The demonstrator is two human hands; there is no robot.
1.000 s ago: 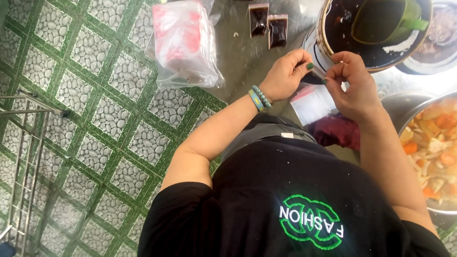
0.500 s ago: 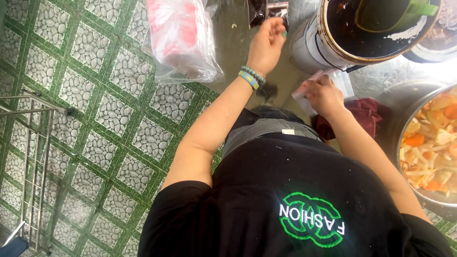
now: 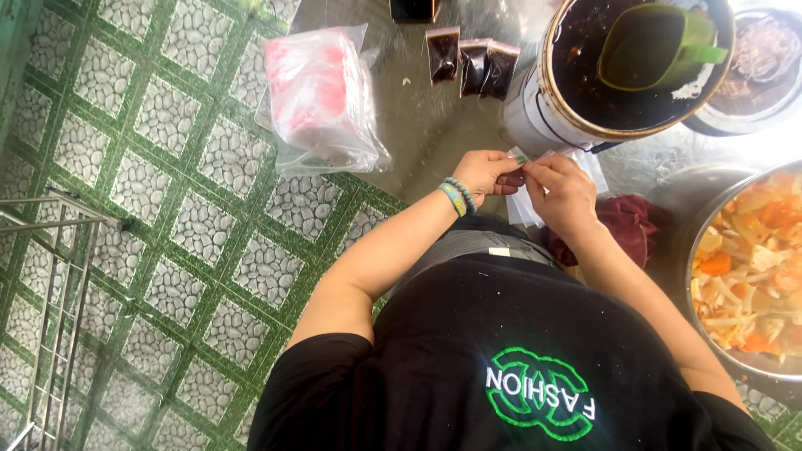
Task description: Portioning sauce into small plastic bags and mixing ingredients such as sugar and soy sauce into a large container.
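Both hands, left (image 3: 489, 174) and right (image 3: 561, 190), pinching small clear bag (image 3: 525, 160) at mouth, centre frame. Thin, limp, slippery film, weightless; best gripped by top edge. Pot (image 3: 618, 67) upper right.

Place: we see a food stall or a small working kitchen.
Counter: a steel counter (image 3: 434, 142), a little wet, carries all the food.
Pot: a big pot (image 3: 585, 92) holds dark sauce, and a green scoop (image 3: 652, 46) lies in it.
Bowl: a wide metal bowl (image 3: 752, 267) is full of cut vegetables, orange and pale.
Packets: small sealed packets (image 3: 472, 63) of dark sauce lie in a row.
Bags: a pack of empty plastic bags (image 3: 322, 100) lies on the counter edge.
Floor: we see green patterned tiles (image 3: 150, 192) and a wire rack (image 3: 50, 317).
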